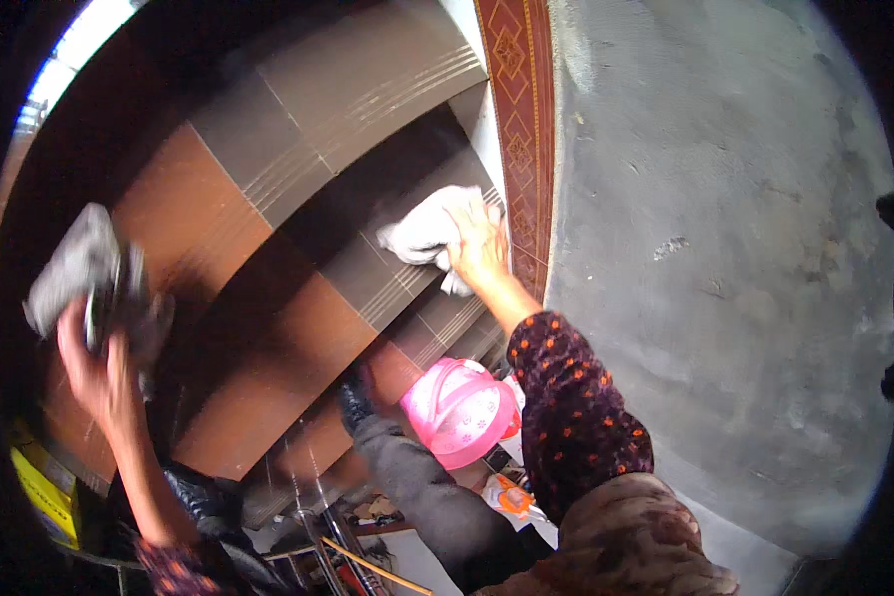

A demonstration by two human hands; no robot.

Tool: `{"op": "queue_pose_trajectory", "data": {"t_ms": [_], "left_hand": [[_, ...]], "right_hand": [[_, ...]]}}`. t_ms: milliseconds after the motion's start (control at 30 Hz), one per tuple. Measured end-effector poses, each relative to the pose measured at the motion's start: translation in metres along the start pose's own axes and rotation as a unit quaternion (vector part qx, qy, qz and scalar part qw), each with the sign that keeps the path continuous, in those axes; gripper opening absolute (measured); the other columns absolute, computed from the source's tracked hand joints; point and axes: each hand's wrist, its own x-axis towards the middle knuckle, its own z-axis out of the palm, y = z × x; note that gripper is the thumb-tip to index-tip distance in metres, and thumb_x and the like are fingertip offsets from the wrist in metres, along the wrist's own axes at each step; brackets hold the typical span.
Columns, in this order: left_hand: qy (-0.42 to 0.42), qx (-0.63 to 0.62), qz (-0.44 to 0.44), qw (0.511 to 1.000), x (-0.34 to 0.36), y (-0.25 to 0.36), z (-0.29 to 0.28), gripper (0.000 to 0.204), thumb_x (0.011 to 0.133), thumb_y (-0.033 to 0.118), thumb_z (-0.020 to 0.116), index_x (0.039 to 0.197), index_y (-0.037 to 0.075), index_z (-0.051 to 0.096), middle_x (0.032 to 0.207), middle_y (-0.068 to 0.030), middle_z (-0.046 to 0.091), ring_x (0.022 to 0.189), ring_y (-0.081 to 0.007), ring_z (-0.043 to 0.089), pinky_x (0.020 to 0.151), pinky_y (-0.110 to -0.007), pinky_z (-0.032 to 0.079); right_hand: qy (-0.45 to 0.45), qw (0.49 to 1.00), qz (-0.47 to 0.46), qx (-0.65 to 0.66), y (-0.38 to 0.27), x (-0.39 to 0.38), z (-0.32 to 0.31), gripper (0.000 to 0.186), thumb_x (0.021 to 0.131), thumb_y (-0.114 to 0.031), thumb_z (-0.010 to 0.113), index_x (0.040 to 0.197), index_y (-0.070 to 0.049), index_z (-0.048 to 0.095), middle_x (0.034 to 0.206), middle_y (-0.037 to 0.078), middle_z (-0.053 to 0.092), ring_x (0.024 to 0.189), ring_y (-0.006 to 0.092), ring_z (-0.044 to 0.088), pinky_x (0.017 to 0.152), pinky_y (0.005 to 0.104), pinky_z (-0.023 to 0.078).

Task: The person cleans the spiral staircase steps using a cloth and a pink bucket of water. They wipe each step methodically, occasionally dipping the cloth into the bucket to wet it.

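My left hand (99, 368) is closed on a grey cloth (74, 268), blurred, at the left over the brown and grey tiled stairs (228, 348); a dark, narrow shape in its grip is hard to make out. My right hand (477, 238) presses a white cloth (417, 223) onto a grey step, at its end beside the red patterned skirting tile (517, 139), fingers spread over the fabric.
A pink bucket (457, 417) stands on a lower step by my leg (417, 487). A grey plastered wall (715, 248) rises at the right. Metal rails (328, 551), small items and a yellow object (40, 487) are at the bottom and lower left.
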Motion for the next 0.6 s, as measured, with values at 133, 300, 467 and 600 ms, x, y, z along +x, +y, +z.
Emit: {"op": "queue_pose_trajectory", "data": {"t_ms": [133, 300, 467, 600], "left_hand": [[0.026, 0.377, 0.182, 0.908, 0.041, -0.009, 0.118, 0.07, 0.076, 0.027, 0.068, 0.142, 0.016, 0.049, 0.137, -0.0172, 0.051, 0.129, -0.0349, 0.046, 0.11, -0.046, 0.032], [0.089, 0.314, 0.212, 0.921, 0.043, -0.035, 0.14, 0.067, 0.082, 0.036, 0.063, 0.143, 0.013, 0.047, 0.136, -0.016, 0.054, 0.129, -0.0338, 0.048, 0.11, -0.046, 0.033], [0.071, 0.317, 0.185, 0.928, 0.042, -0.04, 0.134, 0.067, 0.084, 0.039, 0.062, 0.144, 0.013, 0.046, 0.14, -0.0163, 0.051, 0.132, -0.0334, 0.046, 0.112, -0.045, 0.031], [0.08, 0.312, 0.159, 0.933, 0.036, -0.033, 0.138, 0.071, 0.08, 0.038, 0.063, 0.145, 0.016, 0.045, 0.141, -0.0144, 0.049, 0.134, -0.0326, 0.042, 0.113, -0.05, 0.028]], "right_hand": [[0.063, 0.955, -0.244, -0.158, 0.042, 0.107, 0.006, 0.03, 0.082, -0.015, 0.058, 0.11, -0.009, 0.066, 0.128, 0.012, 0.058, 0.125, 0.0326, 0.049, 0.101, 0.0469, 0.04], [-0.228, 0.85, -0.235, -0.413, 0.083, 0.194, 0.044, 0.018, 0.084, -0.022, 0.054, 0.086, -0.015, 0.07, 0.097, 0.008, 0.063, 0.102, 0.0273, 0.053, 0.099, 0.0465, 0.035], [-0.079, 0.853, -0.317, -0.406, 0.113, 0.151, 0.075, 0.02, 0.084, -0.022, 0.053, 0.08, -0.013, 0.071, 0.095, 0.008, 0.065, 0.098, 0.0276, 0.054, 0.096, 0.0462, 0.037], [-0.359, 0.815, -0.21, -0.404, 0.113, 0.086, 0.052, 0.025, 0.086, -0.022, 0.052, 0.091, -0.01, 0.073, 0.1, 0.008, 0.066, 0.11, 0.0288, 0.053, 0.098, 0.0475, 0.04]]}}
